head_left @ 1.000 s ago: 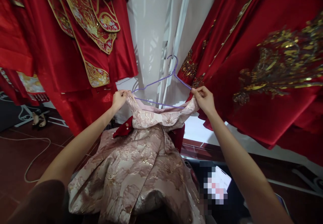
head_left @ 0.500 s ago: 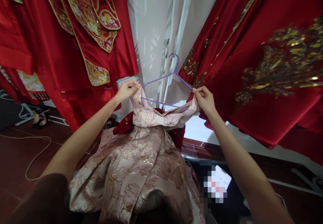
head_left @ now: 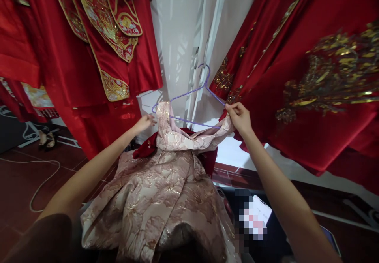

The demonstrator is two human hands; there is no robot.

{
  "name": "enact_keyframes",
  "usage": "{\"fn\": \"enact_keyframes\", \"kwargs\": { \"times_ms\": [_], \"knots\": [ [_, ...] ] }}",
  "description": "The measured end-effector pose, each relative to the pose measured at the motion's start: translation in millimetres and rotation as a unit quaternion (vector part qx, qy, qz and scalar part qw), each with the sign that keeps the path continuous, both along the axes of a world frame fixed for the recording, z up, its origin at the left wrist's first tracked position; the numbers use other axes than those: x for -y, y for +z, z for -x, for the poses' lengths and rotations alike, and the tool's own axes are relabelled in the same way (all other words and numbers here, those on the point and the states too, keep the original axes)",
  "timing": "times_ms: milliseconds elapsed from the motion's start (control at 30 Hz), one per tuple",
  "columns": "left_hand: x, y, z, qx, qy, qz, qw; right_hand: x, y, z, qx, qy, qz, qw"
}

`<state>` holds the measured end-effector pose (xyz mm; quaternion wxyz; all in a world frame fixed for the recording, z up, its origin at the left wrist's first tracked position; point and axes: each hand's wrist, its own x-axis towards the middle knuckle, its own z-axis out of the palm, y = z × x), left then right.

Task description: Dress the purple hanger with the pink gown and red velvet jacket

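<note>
A pink-and-gold brocade dress (head_left: 174,176) spreads in front of me, its skirt low and its neckline raised. The purple hanger (head_left: 189,93) carries its straps, with the hanger's left end poking out past the left strap (head_left: 163,117). My right hand (head_left: 239,117) pinches the right strap at the hanger's other end; that tip is hidden by the fingers. Just left of the dress, my left hand (head_left: 145,124) is apart from the fabric, fingers loosely extended and holding nothing. Dark red cloth (head_left: 146,145) shows behind the dress.
Red embroidered garments (head_left: 118,73) hang at the left, and red sequinned ones (head_left: 325,77) at the right. White cloth and a pole (head_left: 214,26) stand between them. A lit phone (head_left: 260,211) lies at lower right. Shoes (head_left: 47,139) and a cable (head_left: 44,188) are on the tiled floor.
My left hand has let go of the left strap and moved down and left. The hanger's left end now shows through the strap. My right hand keeps its grip.
</note>
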<state>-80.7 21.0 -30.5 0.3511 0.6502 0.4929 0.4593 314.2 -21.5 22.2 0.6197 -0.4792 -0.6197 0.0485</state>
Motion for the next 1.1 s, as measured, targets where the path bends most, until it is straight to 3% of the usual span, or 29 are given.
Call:
{"fn": "enact_keyframes", "kwargs": {
  "times_ms": [67,167,233,300,367,433,500,567,667,767,833,933,1100],
  "knots": [
    [9,-25.7,7,-0.092,-0.040,0.026,0.995,1,0.1,0,0.001,0.002,0.005,1.000],
    [23,-53.4,14,-0.178,-0.067,-0.029,0.981,3,1.5,0,-0.001,0.010,0.002,1.000],
    [27,-61.2,21,-0.197,-0.045,-0.070,0.977,4,3.0,0,0.000,0.009,-0.003,1.000],
    [24,-59.7,30,-0.200,-0.057,-0.059,0.976,4,4.2,-1,0.001,0.008,-0.001,1.000],
    [16,-49.4,42,-0.186,-0.094,-0.009,0.978,4,4.9,-1,-0.001,0.013,0.009,1.000],
    [5,-30.8,51,-0.142,-0.074,0.018,0.987,4,5.0,0,-0.005,0.023,0.020,1.000],
    [-7,-5.0,52,-0.075,0.022,-0.026,0.997,7,4.9,1,-0.003,0.027,0.024,0.999],
    [-18,25.4,43,-0.084,0.072,-0.105,0.988,13,5.6,5,0.009,0.009,0.014,1.000],
    [-24,70.6,13,-0.129,0.135,-0.207,0.960,29,9.2,16,0.047,-0.062,-0.003,0.997],
    [-16,102.7,-28,-0.128,0.169,-0.273,0.938,45,13.7,30,0.085,-0.126,-0.019,0.988],
    [-4,113.0,-57,-0.120,0.150,-0.307,0.932,53,15.2,38,0.099,-0.146,-0.030,0.984],
    [16,115.1,-91,-0.111,0.107,-0.328,0.932,56,14.8,44,0.101,-0.156,-0.029,0.982],
    [23,108.4,-106,-0.111,0.045,-0.334,0.935,54,21.8,30,0.106,-0.123,0.010,0.987]
  ]
}}
